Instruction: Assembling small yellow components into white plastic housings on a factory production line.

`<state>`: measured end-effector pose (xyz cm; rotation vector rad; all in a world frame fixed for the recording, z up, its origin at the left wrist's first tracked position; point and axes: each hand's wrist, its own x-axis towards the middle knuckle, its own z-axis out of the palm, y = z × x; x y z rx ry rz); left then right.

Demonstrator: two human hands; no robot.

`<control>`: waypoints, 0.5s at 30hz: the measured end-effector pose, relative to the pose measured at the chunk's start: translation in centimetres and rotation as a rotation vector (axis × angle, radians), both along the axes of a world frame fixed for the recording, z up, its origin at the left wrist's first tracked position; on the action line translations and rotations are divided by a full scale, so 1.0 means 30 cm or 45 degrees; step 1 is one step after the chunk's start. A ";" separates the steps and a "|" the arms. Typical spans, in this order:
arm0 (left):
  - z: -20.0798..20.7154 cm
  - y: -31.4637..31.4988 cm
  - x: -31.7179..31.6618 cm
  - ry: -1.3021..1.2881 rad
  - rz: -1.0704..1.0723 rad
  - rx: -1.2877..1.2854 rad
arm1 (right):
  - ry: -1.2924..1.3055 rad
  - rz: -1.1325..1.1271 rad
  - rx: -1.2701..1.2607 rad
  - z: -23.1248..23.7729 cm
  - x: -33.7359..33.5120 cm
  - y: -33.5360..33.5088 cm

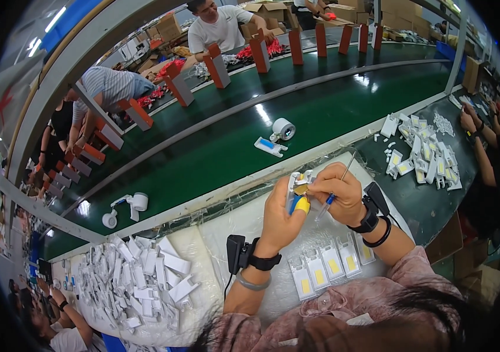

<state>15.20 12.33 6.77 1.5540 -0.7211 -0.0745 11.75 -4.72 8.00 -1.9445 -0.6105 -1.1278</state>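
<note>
My left hand [278,222], its thumb tip in a yellow cover [302,205], grips a small white plastic part [292,183] with a blue area on it. Meeting it from the right, the fingertips of my right hand [343,193] pinch at the part's edge; what lies between them is too small to make out. A thin pen-like tool with a clear and blue end [328,202] is also held in my right hand, its slim rod rising past the knuckles. Below my hands, several white panels with yellow rectangles [333,266] lie in a row on the plastic-covered table.
Loose white plastic parts [144,281] are heaped at left; white-and-yellow panels [426,154] are piled at right. Beyond the table edge runs a green conveyor [214,146] carrying white round-headed assemblies [283,129] and orange-and-white boxes [258,53]. Co-workers sit at both sides and across.
</note>
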 end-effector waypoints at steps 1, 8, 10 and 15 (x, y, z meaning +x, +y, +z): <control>0.001 0.005 0.002 0.001 0.002 0.000 | -0.001 0.001 -0.014 0.004 -0.002 -0.001; 0.000 -0.013 -0.001 0.025 -0.047 -0.115 | 0.010 -0.001 -0.025 0.007 -0.003 -0.003; -0.018 -0.016 0.002 -0.045 -0.052 -0.153 | 0.028 0.017 0.002 0.004 0.000 -0.002; -0.008 -0.019 0.001 -0.054 -0.036 -0.091 | 0.066 0.049 -0.004 -0.003 0.002 -0.010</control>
